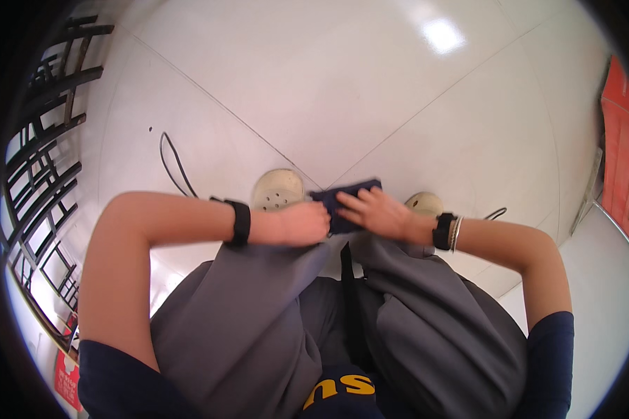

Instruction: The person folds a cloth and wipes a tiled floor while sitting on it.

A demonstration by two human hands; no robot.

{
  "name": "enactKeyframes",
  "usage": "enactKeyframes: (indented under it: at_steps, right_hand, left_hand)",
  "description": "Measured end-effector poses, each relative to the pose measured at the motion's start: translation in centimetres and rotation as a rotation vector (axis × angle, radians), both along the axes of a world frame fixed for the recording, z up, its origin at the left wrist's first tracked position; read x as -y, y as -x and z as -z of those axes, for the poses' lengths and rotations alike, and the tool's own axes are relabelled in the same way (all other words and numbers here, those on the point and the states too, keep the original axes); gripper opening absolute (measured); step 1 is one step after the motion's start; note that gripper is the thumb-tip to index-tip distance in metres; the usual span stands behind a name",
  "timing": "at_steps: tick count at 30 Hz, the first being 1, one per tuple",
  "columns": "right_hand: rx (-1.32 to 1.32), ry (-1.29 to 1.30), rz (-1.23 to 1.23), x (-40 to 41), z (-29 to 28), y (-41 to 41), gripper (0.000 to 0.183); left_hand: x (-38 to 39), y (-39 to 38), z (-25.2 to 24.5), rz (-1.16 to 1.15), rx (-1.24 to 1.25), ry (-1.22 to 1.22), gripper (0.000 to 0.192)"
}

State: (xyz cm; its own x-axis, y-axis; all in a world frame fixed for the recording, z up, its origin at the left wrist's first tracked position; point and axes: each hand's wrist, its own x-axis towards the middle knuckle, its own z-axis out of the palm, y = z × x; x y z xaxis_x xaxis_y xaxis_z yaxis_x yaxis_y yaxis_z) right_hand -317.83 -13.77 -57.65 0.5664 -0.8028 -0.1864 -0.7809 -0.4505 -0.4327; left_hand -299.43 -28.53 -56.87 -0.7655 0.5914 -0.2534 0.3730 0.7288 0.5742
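A small folded piece of dark navy fabric (342,224) is between my hands, above the floor and just past my knees. My left hand (303,222) is curled closed at the fabric's left edge, its fingertips hidden. Across the fabric's right part lies my right hand (383,213), fingers spread and slightly blurred. Whether its thumb is under the cloth cannot be seen.
My beige clogs (279,188) stand on the pale tiled floor (314,94). A thin dark cable loop (174,157) lies at left. Black metal frames (57,110) line the left side. A red padded item (624,152) and a white panel (597,272) are at right.
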Motion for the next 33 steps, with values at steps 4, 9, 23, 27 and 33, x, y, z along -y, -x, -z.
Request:
enactKeyframes:
  at_steps: [4,9,23,27,33]
  right_hand:
    - [-0.01,0.12,0.057,5.8,1.7,4.4,0.041]
    - [-0.146,0.347,0.265,16.2,2.6,8.9,0.043]
    - [-0.297,0.336,0.329,21.4,3.0,11.7,0.037]
    - [-0.183,0.285,0.164,13.9,1.7,8.4,0.038]
    - [-0.09,0.116,-0.047,5.5,0.1,4.2,0.038]
  left_hand:
    - [4.4,5.7,0.7,-0.204,0.042,0.059,0.011]
    - [15.2,13.5,0.3,-0.727,0.06,0.121,0.025]
    - [20.1,18.2,0.1,-0.748,-0.029,0.23,0.032]
    - [12.7,12.5,1.2,-0.5,0.015,0.162,0.026]
    - [3.9,4.9,1.7,-0.178,-0.092,0.053,0.022]
